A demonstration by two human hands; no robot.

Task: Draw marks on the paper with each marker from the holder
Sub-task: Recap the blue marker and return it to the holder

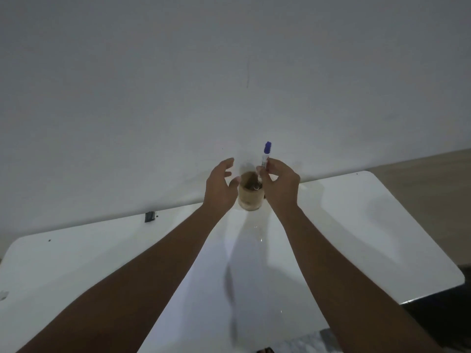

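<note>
A tan, round holder (pixel 250 193) stands at the far edge of the white table, against the wall. My right hand (pixel 279 186) pinches a white marker with a blue cap (pixel 266 154), upright, its lower end over the holder's mouth. My left hand (pixel 219 187) hovers just left of the holder with fingers spread, the thumb near its rim; whether it touches I cannot tell. A white sheet of paper (pixel 229 276) lies on the table between my forearms, with dark smudged marks down its middle. The inside of the holder is dim.
The white table (pixel 369 225) has rounded corners and meets a plain white wall (pixel 229 72) behind. A small dark clip (pixel 149 216) sits at the table's back edge on the left. Tan floor (pixel 433 179) shows at the right.
</note>
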